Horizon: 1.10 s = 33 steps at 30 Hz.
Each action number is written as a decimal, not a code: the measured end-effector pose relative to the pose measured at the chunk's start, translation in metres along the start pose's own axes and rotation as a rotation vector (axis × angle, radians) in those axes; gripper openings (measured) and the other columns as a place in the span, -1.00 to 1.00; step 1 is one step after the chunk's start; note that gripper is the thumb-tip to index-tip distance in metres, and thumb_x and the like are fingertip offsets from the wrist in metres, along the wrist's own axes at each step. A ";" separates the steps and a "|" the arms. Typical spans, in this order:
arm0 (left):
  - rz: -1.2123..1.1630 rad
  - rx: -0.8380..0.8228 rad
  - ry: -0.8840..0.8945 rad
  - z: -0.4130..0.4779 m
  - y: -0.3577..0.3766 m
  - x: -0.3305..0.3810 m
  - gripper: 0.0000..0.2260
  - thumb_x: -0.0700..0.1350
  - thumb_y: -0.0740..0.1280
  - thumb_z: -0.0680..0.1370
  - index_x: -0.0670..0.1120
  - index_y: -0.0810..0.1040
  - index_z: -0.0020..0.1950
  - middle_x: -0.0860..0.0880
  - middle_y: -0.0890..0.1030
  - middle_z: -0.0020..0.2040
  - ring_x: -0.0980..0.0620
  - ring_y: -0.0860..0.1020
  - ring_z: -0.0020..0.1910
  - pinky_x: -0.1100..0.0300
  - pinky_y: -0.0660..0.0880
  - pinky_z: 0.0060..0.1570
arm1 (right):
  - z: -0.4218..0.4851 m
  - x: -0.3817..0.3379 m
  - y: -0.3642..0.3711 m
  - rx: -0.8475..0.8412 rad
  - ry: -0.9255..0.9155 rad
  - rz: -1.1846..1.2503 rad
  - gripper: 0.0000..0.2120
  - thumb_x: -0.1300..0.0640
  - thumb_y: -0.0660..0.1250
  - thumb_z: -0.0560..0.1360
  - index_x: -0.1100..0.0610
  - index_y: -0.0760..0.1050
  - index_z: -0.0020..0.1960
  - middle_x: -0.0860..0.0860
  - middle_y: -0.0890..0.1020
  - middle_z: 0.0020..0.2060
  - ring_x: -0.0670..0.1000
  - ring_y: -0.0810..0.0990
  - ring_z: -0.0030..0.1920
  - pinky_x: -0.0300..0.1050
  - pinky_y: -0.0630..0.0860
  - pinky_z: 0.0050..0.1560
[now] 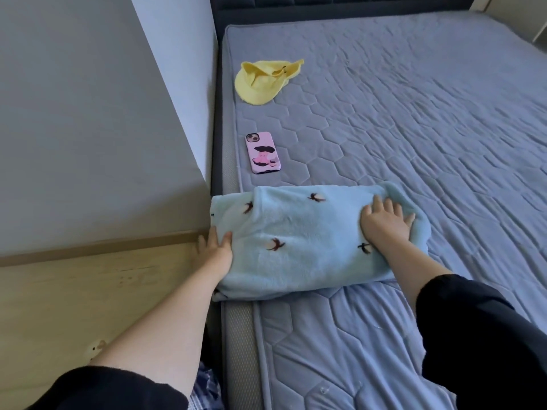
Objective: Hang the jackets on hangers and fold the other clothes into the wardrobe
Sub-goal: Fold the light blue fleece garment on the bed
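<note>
A folded light-blue fleece garment, printed with small dark birds, is laid across the left edge of the quilted mattress. Its right end is pressed by the right hand, flat with fingers spread. Its left edge is touched by the left hand, thumb on top and fingers straight alongside.

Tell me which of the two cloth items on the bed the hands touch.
The light blue bird-print garment; the yellow cloth lies untouched, farther up the mattress.
</note>
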<state>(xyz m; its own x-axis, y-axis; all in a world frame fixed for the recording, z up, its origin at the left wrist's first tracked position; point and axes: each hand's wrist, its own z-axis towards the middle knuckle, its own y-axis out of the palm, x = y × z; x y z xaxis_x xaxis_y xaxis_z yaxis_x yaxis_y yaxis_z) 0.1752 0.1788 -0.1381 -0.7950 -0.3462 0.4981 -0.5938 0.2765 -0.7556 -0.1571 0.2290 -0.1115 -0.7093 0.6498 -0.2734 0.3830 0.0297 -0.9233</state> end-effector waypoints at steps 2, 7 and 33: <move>0.123 0.239 0.048 -0.006 -0.011 0.019 -0.50 0.12 0.03 0.64 0.04 0.06 0.56 -0.07 0.02 0.57 -0.13 0.00 0.54 -0.21 0.04 0.44 | -0.005 -0.020 -0.012 0.064 -0.034 -0.017 -0.47 -0.02 -0.13 0.62 0.07 0.00 0.57 0.08 -0.02 0.56 0.10 -0.11 0.55 0.24 -0.25 0.48; 0.085 0.472 0.752 -0.021 -0.013 0.094 -0.47 0.00 -0.02 0.56 -0.17 0.27 0.49 -0.17 0.25 0.50 -0.19 0.16 0.50 -0.14 0.11 0.40 | -0.039 -0.070 -0.024 0.299 -0.513 0.111 -0.56 0.10 0.02 0.64 0.10 0.18 0.52 0.08 0.13 0.54 0.04 0.01 0.54 0.07 -0.13 0.49; 0.258 0.074 0.146 -0.014 0.014 0.023 -0.41 0.31 -0.15 0.58 0.15 -0.17 0.56 0.07 -0.14 0.58 -0.04 -0.10 0.55 -0.22 -0.09 0.46 | -0.028 0.020 -0.012 -0.054 0.496 0.777 -0.08 -0.32 0.31 0.39 0.18 0.06 0.52 0.13 0.35 0.39 0.18 0.37 0.35 0.03 0.31 0.30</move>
<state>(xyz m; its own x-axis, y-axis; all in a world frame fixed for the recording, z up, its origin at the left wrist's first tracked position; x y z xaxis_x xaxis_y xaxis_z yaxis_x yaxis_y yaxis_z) 0.1467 0.1874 -0.1317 -0.9310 -0.1394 0.3375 -0.3636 0.2708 -0.8913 -0.1590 0.2631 -0.0978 0.0888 0.7524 -0.6527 0.6815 -0.5239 -0.5111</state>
